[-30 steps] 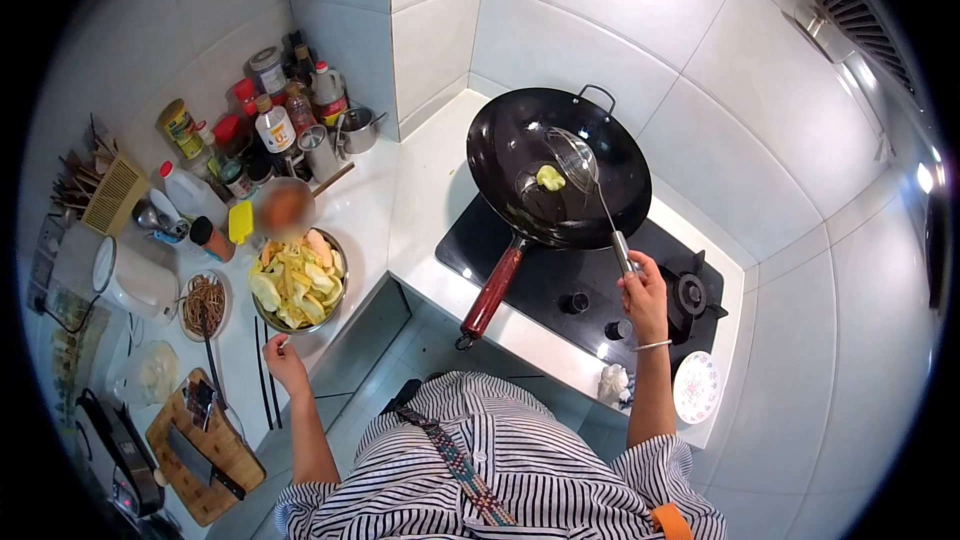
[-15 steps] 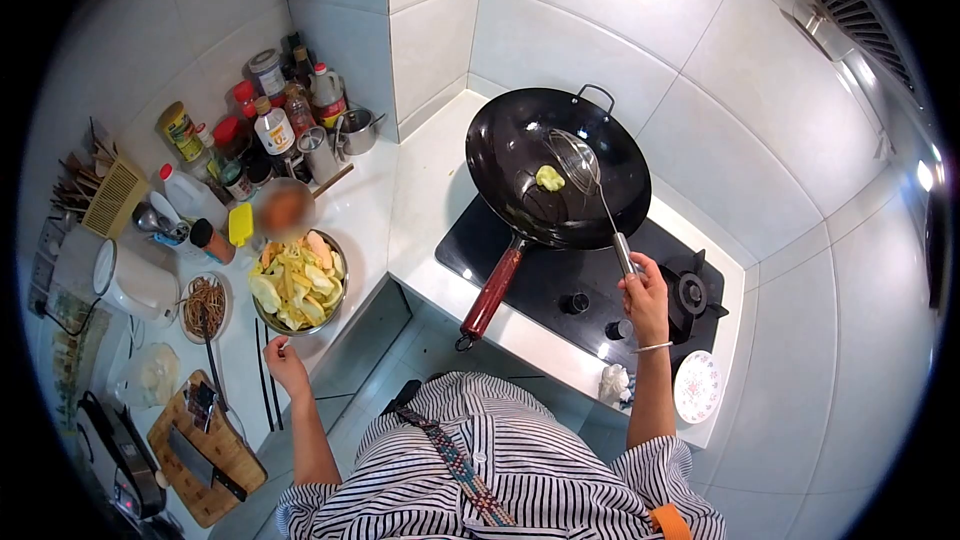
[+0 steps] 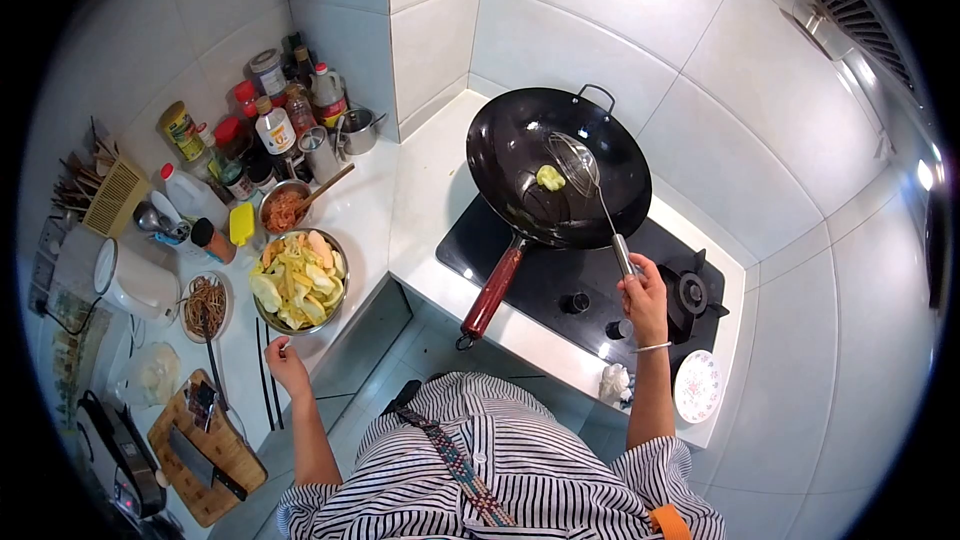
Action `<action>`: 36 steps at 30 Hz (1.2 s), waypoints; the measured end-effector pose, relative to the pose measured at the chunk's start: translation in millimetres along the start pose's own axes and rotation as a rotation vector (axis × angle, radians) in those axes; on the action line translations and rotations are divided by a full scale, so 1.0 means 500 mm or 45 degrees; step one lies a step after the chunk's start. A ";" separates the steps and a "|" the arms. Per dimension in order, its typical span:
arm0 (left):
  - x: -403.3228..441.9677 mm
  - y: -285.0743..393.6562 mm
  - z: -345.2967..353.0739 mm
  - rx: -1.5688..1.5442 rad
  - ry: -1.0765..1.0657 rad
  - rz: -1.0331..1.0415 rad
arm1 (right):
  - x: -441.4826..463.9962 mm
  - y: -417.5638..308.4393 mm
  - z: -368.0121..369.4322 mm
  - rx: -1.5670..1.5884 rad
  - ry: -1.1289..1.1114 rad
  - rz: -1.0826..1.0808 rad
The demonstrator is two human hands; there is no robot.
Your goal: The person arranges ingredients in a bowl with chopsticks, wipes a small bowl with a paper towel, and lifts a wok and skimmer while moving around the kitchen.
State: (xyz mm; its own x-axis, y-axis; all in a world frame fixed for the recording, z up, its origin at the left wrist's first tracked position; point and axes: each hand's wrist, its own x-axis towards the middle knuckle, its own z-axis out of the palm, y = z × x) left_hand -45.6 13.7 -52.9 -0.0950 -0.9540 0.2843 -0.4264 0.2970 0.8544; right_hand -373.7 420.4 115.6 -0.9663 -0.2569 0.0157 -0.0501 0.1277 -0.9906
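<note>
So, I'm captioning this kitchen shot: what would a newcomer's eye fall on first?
Probably the big dark wok over the black hob, with a single yellow-green piece lying in it. The right hand holds a wire strainer at the wok. Then the bowl heaped with yellow slices, on the counter beyond the left hand.

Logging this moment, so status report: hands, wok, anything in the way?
Right fingers closed on strainer, held over wok. Left fingers beside chopsticks, grip unclear. Yellowish piece in wok. Nothing visibly blocking strainer.
</note>
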 end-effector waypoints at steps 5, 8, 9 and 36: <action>-0.001 0.002 0.000 -0.006 0.004 0.000 | -0.004 -0.008 0.004 -0.016 -0.010 0.012; 0.000 -0.003 0.000 0.007 0.005 0.005 | -0.006 -0.009 0.006 -0.029 0.010 0.004; -0.001 -0.002 -0.001 0.007 0.006 0.005 | -0.007 -0.012 0.004 -0.042 -0.009 0.029; -0.023 0.024 -0.007 0.007 0.117 0.044 | 0.069 0.140 -0.070 -1.551 -0.068 -0.784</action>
State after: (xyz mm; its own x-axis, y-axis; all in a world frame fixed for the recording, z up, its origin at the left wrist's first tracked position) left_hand -46.5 28.2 -44.4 -0.0268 -0.9354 0.3527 -0.4294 0.3294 0.8409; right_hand -419.3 454.0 51.5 -0.6975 -0.6113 0.3740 -0.6805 0.7286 -0.0782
